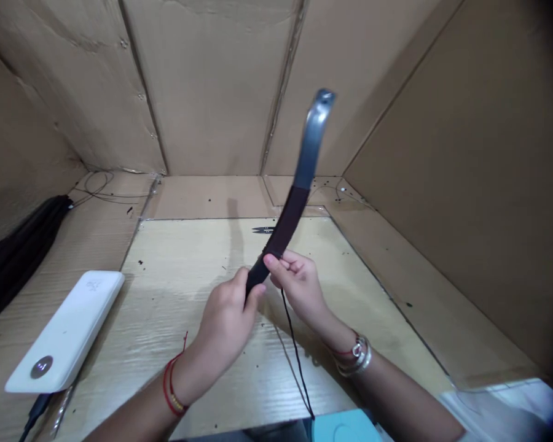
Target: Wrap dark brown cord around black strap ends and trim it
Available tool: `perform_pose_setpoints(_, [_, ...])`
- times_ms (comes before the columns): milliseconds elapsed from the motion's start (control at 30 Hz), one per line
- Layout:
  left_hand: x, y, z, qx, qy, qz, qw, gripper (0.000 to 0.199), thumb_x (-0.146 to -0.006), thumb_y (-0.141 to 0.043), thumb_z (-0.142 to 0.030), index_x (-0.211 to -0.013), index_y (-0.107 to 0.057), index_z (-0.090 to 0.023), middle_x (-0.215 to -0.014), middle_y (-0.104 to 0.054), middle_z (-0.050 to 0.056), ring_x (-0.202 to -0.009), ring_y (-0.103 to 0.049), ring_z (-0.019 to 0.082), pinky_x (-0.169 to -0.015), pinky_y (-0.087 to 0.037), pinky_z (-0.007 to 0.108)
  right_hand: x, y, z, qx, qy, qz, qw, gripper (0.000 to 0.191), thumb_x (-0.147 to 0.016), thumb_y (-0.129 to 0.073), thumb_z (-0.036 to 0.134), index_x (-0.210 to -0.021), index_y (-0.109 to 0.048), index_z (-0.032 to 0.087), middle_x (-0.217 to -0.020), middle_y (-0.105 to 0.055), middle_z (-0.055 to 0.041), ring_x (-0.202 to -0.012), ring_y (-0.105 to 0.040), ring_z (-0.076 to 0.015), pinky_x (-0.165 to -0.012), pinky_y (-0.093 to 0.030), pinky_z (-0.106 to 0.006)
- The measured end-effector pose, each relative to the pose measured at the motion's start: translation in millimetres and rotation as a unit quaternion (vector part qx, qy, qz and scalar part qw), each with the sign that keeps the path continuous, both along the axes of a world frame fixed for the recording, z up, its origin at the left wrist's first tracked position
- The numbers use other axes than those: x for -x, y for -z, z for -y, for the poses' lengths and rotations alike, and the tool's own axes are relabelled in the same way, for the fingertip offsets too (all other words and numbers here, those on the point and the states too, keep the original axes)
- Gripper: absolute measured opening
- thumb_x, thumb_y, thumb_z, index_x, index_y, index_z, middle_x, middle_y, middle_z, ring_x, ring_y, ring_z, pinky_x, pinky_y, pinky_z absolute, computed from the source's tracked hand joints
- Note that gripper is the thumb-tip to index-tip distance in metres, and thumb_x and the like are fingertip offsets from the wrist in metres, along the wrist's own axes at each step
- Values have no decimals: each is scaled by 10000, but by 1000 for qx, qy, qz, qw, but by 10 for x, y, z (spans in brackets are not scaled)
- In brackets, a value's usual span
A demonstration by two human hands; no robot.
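Note:
A long curved strip (291, 218) rises from both hands, tilted up to the right. Its upper end is shiny metal, its middle dark brown, its lower part black. My left hand (228, 313) is wrapped round the black lower part. Higher up, my right hand (299, 285) pinches the strip between thumb and fingers where brown meets black. A black cord (291, 328) hangs from beside my right hand down to a light blue object (345, 426) at the bottom edge.
Small black snips (263, 230) lie on the pale board (175, 258) behind the strip. A white power bank (69, 334) with a cable is at the left, near black cloth (23, 258). Cardboard walls (212, 86) enclose the back and sides. Thin wires lie in the back left corner.

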State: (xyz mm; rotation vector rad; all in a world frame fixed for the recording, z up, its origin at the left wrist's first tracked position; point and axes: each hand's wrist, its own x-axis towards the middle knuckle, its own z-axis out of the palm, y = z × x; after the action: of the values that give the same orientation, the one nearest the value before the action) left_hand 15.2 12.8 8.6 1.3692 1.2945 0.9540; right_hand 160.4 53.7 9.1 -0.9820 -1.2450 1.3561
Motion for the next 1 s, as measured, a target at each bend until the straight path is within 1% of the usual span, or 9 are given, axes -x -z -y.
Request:
perform_pose_setpoints(67, [20,-42,-2,-1,18,-4,1000,327,-854,-553,-516,-770,-465,-212,-592,-401,-41,-524,-379,119,-496,-302,242,-15,-8,1,12,-29,-18,999,420,-707,-788,513,-805,-661,125,-516,-392,58,-459,-247,-44,-436,-145,-208])
perform_pose_setpoints(200, [61,-124,-10,186,169,137,958,441,-876,-388,-657,-767,-432,-232,-485,-284,-92,-381,-245,95,-388,-245,230,-40,-28,5,47,-109,-28,993,413,-746,-770,491,-899,-698,114,-499,-365,71,-448,-218,-35,-441,-128,-205])
perform_pose_setpoints(300, [24,-93,16,32,44,-19,998,308,-860,-544,-514,-877,-488,-212,-591,-446,-41,-496,-409,123,-491,-332,246,-15,17,-15,41,-74,-24,996,400,-758,-760,486,-889,-694,113,-501,-363,73,-445,-224,-33,-442,-123,-206])
perform_pose_setpoints(400, [-5,-64,46,-88,-53,-135,986,196,-894,-527,-387,-945,-509,-199,-691,-505,-1,-606,-489,152,-579,-360,273,5,68,-41,38,-61,-32,997,387,-749,-775,468,-855,-673,110,-512,-336,79,-452,-210,-30,-451,-119,-208])
perform_pose_setpoints(500, [26,-91,16,19,69,42,997,310,-935,-435,-495,-967,-496,-193,-625,-490,-25,-503,-479,130,-495,-359,252,-15,71,-49,49,-77,-68,994,406,-769,-752,493,-700,-587,128,-495,-246,95,-448,-160,-29,-450,-113,-213])
perform_pose_setpoints(600, [68,-97,-65,115,177,231,950,484,-877,-473,-643,-994,-486,-173,-587,-493,-47,-435,-463,101,-435,-363,224,-34,35,-36,34,-63,-68,995,455,-786,-724,520,-635,-521,142,-481,-245,94,-443,-162,-31,-445,-132,-213])
perform_pose_setpoints(700, [68,-56,-106,95,140,239,956,592,-756,-613,-705,-956,-502,-159,-583,-513,-47,-477,-491,87,-476,-390,205,-21,-10,-4,-25,-26,-2,999,396,-776,-743,490,-711,-596,128,-508,-386,59,-450,-235,-38,-435,-145,-207])
perform_pose_setpoints(800, [60,-53,-74,130,98,228,960,624,-725,-560,-784,-823,-499,-170,-509,-405,-85,-412,-367,51,-405,-290,178,-9,-43,29,-67,-13,37,997,386,-764,-755,487,-749,-648,116,-511,-395,53,-458,-252,-40,-426,-150,-203])
perform_pose_setpoints(1000, [72,-109,-21,287,213,314,880,683,-776,-309,-854,-749,-479,-193,-439,-273,-103,-348,-233,56,-352,-218,198,-45,-63,57,-6,-110,-29,993,444,-752,-768,499,-977,-699,122,-485,-394,79,-408,-268,-21,-406,-187,-171])
